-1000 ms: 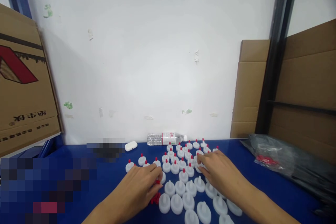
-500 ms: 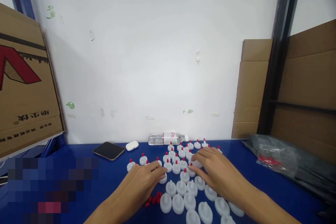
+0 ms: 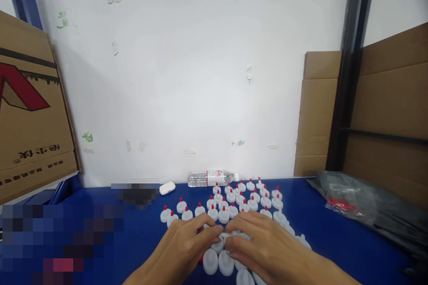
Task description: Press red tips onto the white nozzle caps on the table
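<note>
The person's right hand [image 3: 259, 240] is curled around a white nozzle piece [image 3: 230, 234], thumb and fingers closed on it, its tip pointing toward nine o'clock. The left hand [image 3: 187, 242] bends thumb and forefinger in at that tip, though whether they pinch anything cannot be told. Red-tipped pieces [image 3: 224, 215] stand at twelve o'clock from the hands, bare white ones [image 3: 226, 263] at six.

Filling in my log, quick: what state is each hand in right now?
Left hand: fingertips at the white cap's nozzle; whether they grip anything cannot be told.
Right hand: closed, holding that white cap.
</note>
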Available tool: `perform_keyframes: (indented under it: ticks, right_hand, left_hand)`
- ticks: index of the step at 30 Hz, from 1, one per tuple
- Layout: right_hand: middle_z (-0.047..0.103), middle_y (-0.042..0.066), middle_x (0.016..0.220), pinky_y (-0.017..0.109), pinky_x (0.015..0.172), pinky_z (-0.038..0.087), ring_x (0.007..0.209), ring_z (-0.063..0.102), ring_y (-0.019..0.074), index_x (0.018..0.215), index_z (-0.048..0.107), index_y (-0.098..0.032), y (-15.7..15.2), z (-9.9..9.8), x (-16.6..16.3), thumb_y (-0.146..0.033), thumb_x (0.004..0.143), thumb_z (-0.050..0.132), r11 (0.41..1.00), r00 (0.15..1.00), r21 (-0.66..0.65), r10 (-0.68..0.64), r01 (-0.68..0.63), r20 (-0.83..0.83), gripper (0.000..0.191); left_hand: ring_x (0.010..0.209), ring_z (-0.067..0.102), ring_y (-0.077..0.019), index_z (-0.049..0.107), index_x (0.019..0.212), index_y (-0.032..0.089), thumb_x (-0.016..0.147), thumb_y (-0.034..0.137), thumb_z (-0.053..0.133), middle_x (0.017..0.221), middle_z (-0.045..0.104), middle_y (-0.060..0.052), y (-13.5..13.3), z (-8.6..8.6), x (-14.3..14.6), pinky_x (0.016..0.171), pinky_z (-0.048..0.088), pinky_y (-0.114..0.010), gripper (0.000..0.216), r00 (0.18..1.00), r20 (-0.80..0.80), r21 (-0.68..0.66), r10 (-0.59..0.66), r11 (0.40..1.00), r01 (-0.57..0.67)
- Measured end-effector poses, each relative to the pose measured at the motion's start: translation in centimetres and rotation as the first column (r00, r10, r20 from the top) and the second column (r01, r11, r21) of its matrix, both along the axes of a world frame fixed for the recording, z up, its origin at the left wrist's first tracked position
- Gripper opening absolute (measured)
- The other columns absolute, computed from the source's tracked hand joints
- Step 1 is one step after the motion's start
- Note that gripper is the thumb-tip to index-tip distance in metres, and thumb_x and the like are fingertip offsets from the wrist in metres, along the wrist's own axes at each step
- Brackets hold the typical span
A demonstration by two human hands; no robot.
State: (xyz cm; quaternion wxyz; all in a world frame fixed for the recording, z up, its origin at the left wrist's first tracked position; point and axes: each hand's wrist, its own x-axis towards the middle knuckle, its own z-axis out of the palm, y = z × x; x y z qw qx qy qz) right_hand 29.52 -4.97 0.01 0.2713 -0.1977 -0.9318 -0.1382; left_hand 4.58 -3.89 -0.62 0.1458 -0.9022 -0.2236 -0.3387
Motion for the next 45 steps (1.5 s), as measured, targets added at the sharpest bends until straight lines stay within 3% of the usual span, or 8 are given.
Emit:
perform_keyframes:
  ticks: [6,12,16,22,28,32,41,45]
  right_hand:
    - [0.072,0.007,0.109,0.033,0.085,0.054,0.097,0.065,0.0214,0.111,0.06,-0.018,-0.3,0.6,-0.1,-0.011,0.102,0.054,0.997,0.992,0.062,0.058,-0.052,-0.108,0.013]
    - [0.073,0.01,0.11,0.032,0.086,0.057,0.097,0.068,0.0207,0.105,0.061,-0.017,-0.3,0.4,0.1,-0.01,0.1,0.057,0.989,0.973,0.095,0.131,-0.114,-0.189,0.009]
    - [0.074,0.012,0.121,0.034,0.091,0.058,0.103,0.071,0.0221,0.099,0.061,-0.017,-0.4,0.3,0.2,-0.013,0.102,0.056,0.985,0.972,0.124,0.141,-0.119,-0.19,0.008]
    - [0.078,0.011,0.11,0.032,0.084,0.06,0.093,0.073,0.0204,0.091,0.06,-0.018,-1.2,0.8,-0.3,-0.017,0.107,0.051,0.968,0.965,0.24,0.133,-0.077,-0.225,0.018]
    - [0.078,0.01,0.107,0.03,0.078,0.06,0.087,0.073,0.0197,0.089,0.062,-0.019,-1.6,0.9,-0.9,-0.014,0.103,0.055,0.968,0.962,0.233,0.151,-0.098,-0.226,0.016]
    - [0.077,0.01,0.102,0.03,0.08,0.06,0.089,0.072,0.0201,0.086,0.06,-0.018,-1.6,0.8,-1.0,-0.009,0.099,0.056,0.968,0.96,0.234,0.146,-0.09,-0.238,0.017]
    - [0.077,0.01,0.101,0.026,0.078,0.059,0.087,0.072,0.0177,0.085,0.061,-0.018,-1.2,0.5,-1.3,-0.01,0.1,0.054,0.957,0.96,0.275,0.157,-0.09,-0.234,0.019]
    - [0.076,0.011,0.101,0.025,0.081,0.059,0.091,0.072,0.017,0.085,0.062,-0.019,-1.2,0.5,-1.3,-0.008,0.1,0.052,0.955,0.969,0.286,0.143,-0.081,-0.203,0.021]
  left_hand:
    - [0.063,0.071,-0.0147,0.064,0.117,0.021,0.11,0.02,0.047,0.09,0.075,-0.004,-0.2,0.0,0.2,0.051,0.046,-0.021,0.019,0.999,0.029,-0.028,-0.036,0.999,0.037]
    - [0.062,0.072,-0.0138,0.062,0.12,0.019,0.109,0.021,0.052,0.087,0.077,-0.003,-0.6,0.0,0.3,0.051,0.045,-0.021,0.015,0.991,0.093,0.031,-0.097,0.995,0.094]
    - [0.059,0.069,-0.0138,0.063,0.118,0.021,0.111,0.031,0.048,0.083,0.075,-0.001,-0.6,0.1,0.3,0.05,0.042,-0.023,0.019,0.996,0.082,0.011,-0.026,1.0,0.025]
    - [0.056,0.064,-0.0143,0.063,0.096,0.021,0.115,0.037,0.031,0.078,0.069,0.0,-0.9,-0.2,0.6,0.048,0.036,-0.026,0.04,0.999,0.0,-0.081,0.052,0.995,-0.052]
    - [0.063,0.06,-0.0144,0.062,0.093,0.019,0.115,0.038,0.026,0.078,0.064,-0.003,-1.2,-1.3,0.9,0.057,0.042,-0.023,0.046,0.991,0.114,-0.324,-0.064,0.941,0.098]
    - [0.064,0.056,-0.014,0.058,0.085,0.021,0.114,0.04,0.032,0.076,0.061,-0.003,-1.4,-1.2,1.0,0.059,0.041,-0.022,0.043,0.975,0.205,-0.419,-0.086,0.893,0.167]
    - [0.058,0.054,-0.0127,0.057,0.082,0.022,0.111,0.038,0.042,0.069,0.059,0.0,-0.5,-2.0,0.8,0.054,0.04,-0.021,0.036,0.936,0.314,-0.411,-0.162,0.865,0.288]
    - [0.062,0.057,-0.0148,0.06,0.087,0.022,0.112,0.044,0.035,0.072,0.062,-0.001,-0.7,-1.5,0.7,0.058,0.044,-0.023,0.042,0.946,0.295,-0.392,-0.133,0.886,0.247]
